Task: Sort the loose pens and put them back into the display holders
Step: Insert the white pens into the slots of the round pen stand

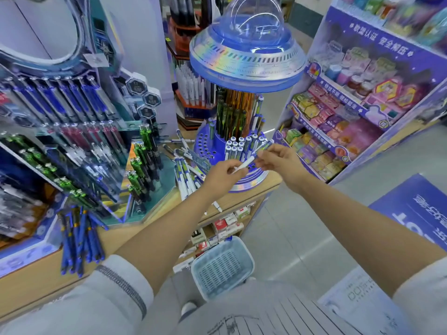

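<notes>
Refilling is the step in hand: two pens are held over the round blue holder point(205, 143) that stands on the bench point(242, 199). A white pen point(244, 163) is pinched by the left hand point(221, 174), its free end pointed toward the holder's holes. A second pen point(264, 146), with a clear and green barrel, is pinched in the fingertips of the right hand point(278, 159), just above the standing pens. The hands are close together. Whether the right fingertips also touch the white pen cannot be told.

The next move seems to call for one pen to be turned upright, lined up with a free hole among its own kind, and pushed down without the neighbours being knocked.

In the holder's lower ring a tight cluster of white-capped pens point(238, 144) is stood, with many holes beside it unfilled. The upper tier is packed with dark and orange pens point(229, 110). Loose white pens point(185, 176) lie on the bench beside the holder, and a heap of blue pens point(77, 240) nearer the edge. A light-blue basket point(222, 264) is seen on the floor below.
</notes>
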Motion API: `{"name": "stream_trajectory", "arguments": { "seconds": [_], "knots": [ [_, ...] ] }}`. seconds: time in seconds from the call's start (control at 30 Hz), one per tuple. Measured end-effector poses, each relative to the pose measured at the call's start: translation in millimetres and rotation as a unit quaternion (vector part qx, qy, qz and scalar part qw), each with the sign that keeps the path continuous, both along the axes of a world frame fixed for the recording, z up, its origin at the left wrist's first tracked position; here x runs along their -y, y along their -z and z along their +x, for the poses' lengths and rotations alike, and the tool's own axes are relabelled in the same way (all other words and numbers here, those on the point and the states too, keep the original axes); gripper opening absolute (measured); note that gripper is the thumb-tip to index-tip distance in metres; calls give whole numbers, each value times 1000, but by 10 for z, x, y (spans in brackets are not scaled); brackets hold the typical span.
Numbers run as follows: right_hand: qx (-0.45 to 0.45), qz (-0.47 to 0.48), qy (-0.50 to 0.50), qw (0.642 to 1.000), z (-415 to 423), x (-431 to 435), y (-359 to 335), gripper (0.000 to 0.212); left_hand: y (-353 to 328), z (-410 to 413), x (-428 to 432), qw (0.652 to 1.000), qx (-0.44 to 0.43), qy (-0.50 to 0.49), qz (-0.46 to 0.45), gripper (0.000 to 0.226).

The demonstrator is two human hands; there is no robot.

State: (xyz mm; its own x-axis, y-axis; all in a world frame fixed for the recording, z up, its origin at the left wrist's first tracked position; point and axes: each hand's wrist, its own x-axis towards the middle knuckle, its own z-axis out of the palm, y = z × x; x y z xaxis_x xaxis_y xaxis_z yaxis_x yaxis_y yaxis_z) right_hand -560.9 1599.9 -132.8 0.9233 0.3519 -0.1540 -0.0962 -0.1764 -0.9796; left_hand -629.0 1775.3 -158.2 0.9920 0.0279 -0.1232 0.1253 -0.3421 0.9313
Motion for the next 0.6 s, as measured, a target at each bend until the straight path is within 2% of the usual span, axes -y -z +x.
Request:
{"name": "stream_trajectory", "arguments": {
  "seconds": [0.07,0.17,0.27,0.37,0.47,0.6],
  "knots": [
    [17,7,87,996,33,42,9,12,78,44,-94,993,39,-63,93,25],
    [60,-61,157,984,63,74,69,12,174,26,-264,968,93,-131,192,39],
    [86,-121,169,974,71,7,129,17,247,37,-392,961,59,-63,263,66],
    [110,-165,165,966,68,-134,135,19,307,65,-454,953,-1,23,303,82],
    [140,-211,149,956,53,-274,136,17,399,106,-509,931,-20,73,358,86],
    [155,-295,118,936,45,-409,168,12,438,114,-546,923,-1,92,375,79]
  ]
}}
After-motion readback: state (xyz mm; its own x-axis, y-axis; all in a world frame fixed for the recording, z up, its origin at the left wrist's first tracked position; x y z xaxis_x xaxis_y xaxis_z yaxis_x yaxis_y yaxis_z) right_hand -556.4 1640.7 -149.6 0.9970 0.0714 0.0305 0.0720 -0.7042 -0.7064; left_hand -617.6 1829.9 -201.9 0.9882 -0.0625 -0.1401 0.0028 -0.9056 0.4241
